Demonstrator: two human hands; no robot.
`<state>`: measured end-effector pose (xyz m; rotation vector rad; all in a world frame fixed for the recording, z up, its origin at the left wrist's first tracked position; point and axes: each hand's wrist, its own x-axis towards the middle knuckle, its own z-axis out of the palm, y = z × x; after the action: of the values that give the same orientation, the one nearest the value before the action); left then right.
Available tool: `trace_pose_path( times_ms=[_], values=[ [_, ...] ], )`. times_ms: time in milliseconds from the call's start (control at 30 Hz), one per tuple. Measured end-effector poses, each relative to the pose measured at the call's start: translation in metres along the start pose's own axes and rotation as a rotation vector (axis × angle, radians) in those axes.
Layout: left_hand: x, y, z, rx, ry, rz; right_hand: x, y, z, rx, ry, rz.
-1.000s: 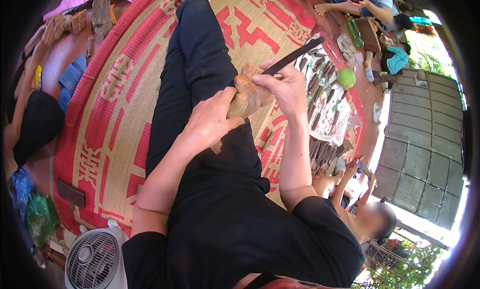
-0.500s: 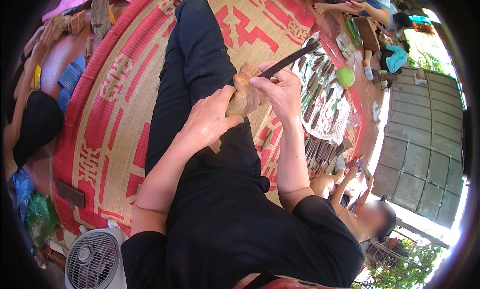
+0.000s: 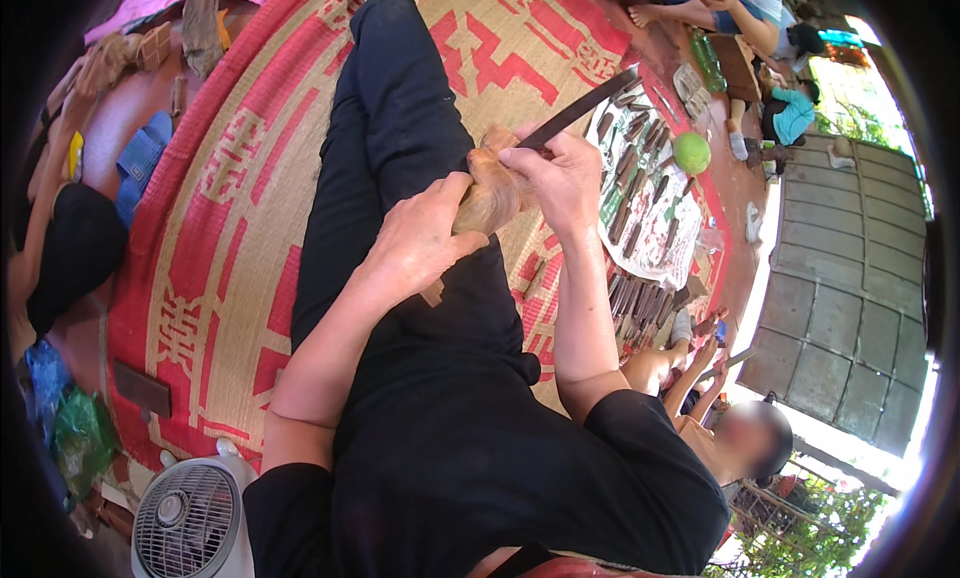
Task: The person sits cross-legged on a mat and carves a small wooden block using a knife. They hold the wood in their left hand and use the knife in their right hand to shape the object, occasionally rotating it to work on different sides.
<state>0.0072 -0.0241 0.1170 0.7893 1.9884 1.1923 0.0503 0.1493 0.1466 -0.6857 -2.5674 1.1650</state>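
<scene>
Over my lap I grip a carved piece of light brown wood [image 3: 488, 200] with a rounded shape. My left hand [image 3: 412, 240] is wrapped around its near left side, thumb below. In my right hand [image 3: 562, 183] a long, dark, flat carving tool [image 3: 585, 110] is pinched between thumb and fingers. Its far end points up and to the right, past the hand. The other end lies at the top of the wood, partly hidden by my fingers. Another small bit of wood [image 3: 433, 293] shows below my left hand, against my dark trousers.
My legs lie across a red and tan woven mat [image 3: 225, 238]. To the right, many carving tools rest on a white sheet [image 3: 660, 253] beside a green round fruit [image 3: 691, 153]. A fan [image 3: 190, 513] stands at lower left. Other people sit around the mat, one close at right [image 3: 700, 398].
The tool in my right hand has tilted slightly, its far end a little higher. My left hand and the wood stay nearly still. The person at lower right has lowered their hands.
</scene>
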Motion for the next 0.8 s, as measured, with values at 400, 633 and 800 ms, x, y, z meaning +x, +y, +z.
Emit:
trace_pose_path(
  times_ms=[400,633,800],
  values=[
    [0.001,0.0,-0.002,-0.006,-0.025,-0.014,-0.006,0.002,-0.005,0.029,-0.008,-0.054],
    [0.0,-0.002,0.0,-0.022,0.015,0.001,0.01,0.011,-0.021,0.386,0.183,0.088],
    [0.001,-0.002,-0.001,-0.052,-0.002,-0.015,-0.011,0.015,-0.013,0.238,0.015,-0.025]
  ],
)
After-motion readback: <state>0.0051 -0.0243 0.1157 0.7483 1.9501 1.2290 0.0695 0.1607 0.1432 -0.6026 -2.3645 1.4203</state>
